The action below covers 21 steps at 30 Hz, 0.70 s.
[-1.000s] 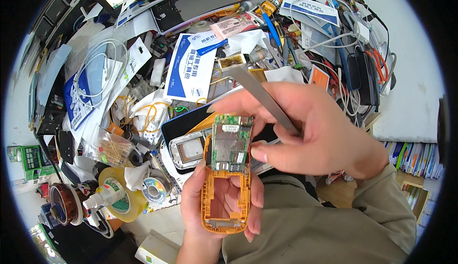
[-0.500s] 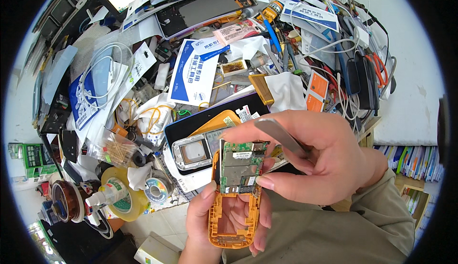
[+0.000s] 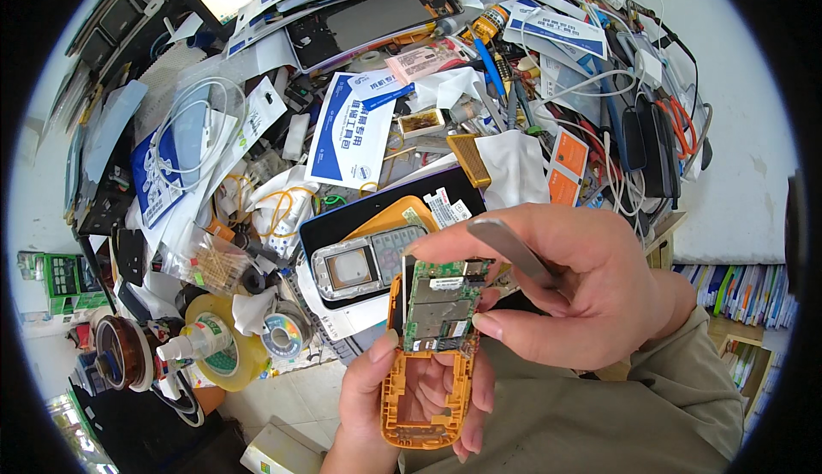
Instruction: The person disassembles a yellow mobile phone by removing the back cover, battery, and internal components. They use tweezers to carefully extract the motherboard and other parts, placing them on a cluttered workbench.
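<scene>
My left hand [image 3: 370,388] is wrapped round an orange phone housing frame [image 3: 391,418] from below, its thumb on the left rim. At the frame's upper end sits a green circuit board [image 3: 441,307] with metal shields, slightly tilted. The fingers of my right hand [image 3: 591,290] grip the board by its upper left corner and right edge. A pair of metal tweezers [image 3: 509,249] is tucked in the same hand, its tips hidden. Just beyond lies a silver phone front cover [image 3: 349,267] with a window and keypad, beside an orange back cover [image 3: 396,214], on a dark tablet-like panel [image 3: 330,236].
Clutter covers the bench: blue-and-white packets [image 3: 349,130], a large phone part [image 3: 372,24], coiled white cable [image 3: 197,136] and orange-handled tools [image 3: 682,127]. At the left edge stand a yellow tape roll [image 3: 242,369], a solder spool [image 3: 282,334] and a small bottle [image 3: 193,343].
The whole view has shifted slightly. Both hands, with the board and orange frame, have moved a little down and right; the silver cover's keypad shows more. Both grips stay the same.
</scene>
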Motion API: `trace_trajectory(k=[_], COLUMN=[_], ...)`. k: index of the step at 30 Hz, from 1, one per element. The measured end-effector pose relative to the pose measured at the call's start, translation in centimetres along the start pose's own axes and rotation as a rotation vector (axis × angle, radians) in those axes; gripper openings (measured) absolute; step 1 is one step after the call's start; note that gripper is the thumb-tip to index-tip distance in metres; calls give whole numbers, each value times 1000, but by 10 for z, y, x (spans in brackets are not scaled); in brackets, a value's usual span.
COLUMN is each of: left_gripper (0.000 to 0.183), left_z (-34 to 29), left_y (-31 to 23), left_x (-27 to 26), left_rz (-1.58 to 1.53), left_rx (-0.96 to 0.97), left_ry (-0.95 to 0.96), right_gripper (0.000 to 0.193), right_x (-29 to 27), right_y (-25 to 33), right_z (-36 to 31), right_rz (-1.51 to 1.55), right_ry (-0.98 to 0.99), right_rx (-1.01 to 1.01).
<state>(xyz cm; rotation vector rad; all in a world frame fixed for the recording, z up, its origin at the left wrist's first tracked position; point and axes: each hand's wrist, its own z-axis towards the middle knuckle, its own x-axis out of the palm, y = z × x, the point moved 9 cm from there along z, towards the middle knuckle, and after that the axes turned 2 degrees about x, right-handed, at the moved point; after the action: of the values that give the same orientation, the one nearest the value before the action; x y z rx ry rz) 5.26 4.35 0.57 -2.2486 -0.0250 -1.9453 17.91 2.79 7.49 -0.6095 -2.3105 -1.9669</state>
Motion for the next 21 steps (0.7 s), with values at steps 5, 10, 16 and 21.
trace_trajectory(k=[5,10,16,21], left_gripper=[80,78,76,83], left_z=[-2,-4,-2,-4], left_y=[3,4,4,4], left_x=[1,1,5,-3], left_rz=[19,24,50,120], left_rx=[-11,-30,0,18], left_ry=[31,56,71,-113], right_gripper=[52,52,51,51], right_x=[1,2,0,1], right_y=[4,3,4,10], right_z=[-1,-2,-5,-6], right_rz=[-180,-40,-93,-217], right_ry=[20,6,6,31], right_rx=[-35,2,-19,-111])
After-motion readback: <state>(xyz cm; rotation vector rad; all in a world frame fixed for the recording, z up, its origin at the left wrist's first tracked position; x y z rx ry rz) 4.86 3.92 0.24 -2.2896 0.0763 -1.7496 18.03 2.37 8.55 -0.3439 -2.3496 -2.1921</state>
